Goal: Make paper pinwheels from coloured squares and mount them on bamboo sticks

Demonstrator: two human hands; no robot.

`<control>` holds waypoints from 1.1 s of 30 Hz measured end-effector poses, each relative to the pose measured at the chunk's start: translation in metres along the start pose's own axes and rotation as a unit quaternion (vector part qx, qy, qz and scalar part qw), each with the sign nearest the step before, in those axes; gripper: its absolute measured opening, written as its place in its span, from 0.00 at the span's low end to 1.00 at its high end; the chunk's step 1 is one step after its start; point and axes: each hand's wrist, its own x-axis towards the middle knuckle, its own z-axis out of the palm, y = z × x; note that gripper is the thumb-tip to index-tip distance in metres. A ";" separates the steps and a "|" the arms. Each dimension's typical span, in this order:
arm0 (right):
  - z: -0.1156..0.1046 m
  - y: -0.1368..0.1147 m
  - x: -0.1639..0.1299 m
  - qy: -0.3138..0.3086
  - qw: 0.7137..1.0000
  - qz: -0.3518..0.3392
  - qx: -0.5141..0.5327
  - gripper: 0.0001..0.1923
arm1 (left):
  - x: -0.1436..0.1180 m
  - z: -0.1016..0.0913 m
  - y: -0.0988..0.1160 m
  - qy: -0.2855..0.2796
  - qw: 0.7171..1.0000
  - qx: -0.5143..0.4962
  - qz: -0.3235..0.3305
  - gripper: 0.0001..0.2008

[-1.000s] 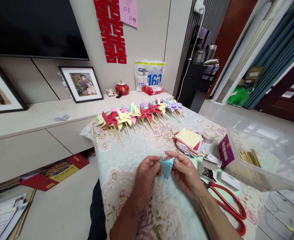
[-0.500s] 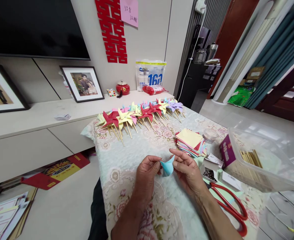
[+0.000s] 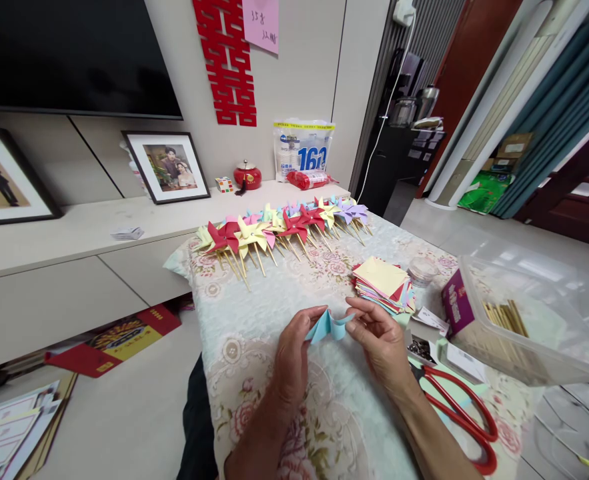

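Observation:
Between my hands, just above the tablecloth, is a light blue paper piece (image 3: pixel 328 327) with curled, pointed flaps. My left hand (image 3: pixel 294 343) pinches its left side, the fingers partly hiding it. My right hand (image 3: pixel 378 337) has its right tip between thumb and fingers. Beyond them lies a row of finished paper pinwheels (image 3: pixel 294 227) on wooden sticks, in red, yellow, pink and purple. A stack of coloured paper squares (image 3: pixel 383 279) sits past my right hand. Red-handled scissors (image 3: pixel 467 407) lie beside my right forearm.
A clear plastic bin (image 3: pixel 519 333) holding wooden sticks (image 3: pixel 507 317) stands at the right. Near it are a small box of dark fasteners (image 3: pixel 421 348) and a round clear container (image 3: pixel 423 271). A white cabinet (image 3: pixel 89 240) runs along the wall behind the flowered tablecloth (image 3: pixel 254 320).
The blue paper has turned and spread wider, now showing a pointed fold on its left. My left hand has shifted its grip, and my hands are slightly farther apart.

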 end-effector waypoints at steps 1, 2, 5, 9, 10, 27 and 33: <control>0.000 0.000 0.000 -0.004 1.000 0.000 -0.003 0.18 | 0.000 0.000 -0.001 -0.008 1.000 0.003 0.000 0.20; 0.000 -0.001 0.000 -0.007 1.000 -0.001 -0.005 0.18 | 0.000 0.000 -0.001 -0.014 1.000 0.004 -0.005 0.18; -0.001 -0.001 0.000 -0.012 1.000 -0.004 -0.003 0.18 | -0.001 0.002 0.001 -0.013 0.999 0.008 -0.031 0.16; -0.004 -0.001 -0.001 -0.017 1.000 -0.003 0.001 0.18 | -0.001 0.006 0.003 0.009 0.999 0.028 -0.022 0.19; -0.004 -0.002 -0.001 -0.016 1.000 0.000 0.003 0.18 | 0.000 0.007 0.003 0.014 0.999 0.030 -0.014 0.20; -0.001 -0.011 0.005 0.067 0.985 0.086 0.131 0.18 | -0.001 0.004 -0.003 -0.021 0.998 0.001 -0.055 0.14; 0.001 -0.009 0.004 0.072 0.986 0.093 0.118 0.20 | -0.002 0.006 -0.004 -0.053 0.995 0.003 -0.083 0.17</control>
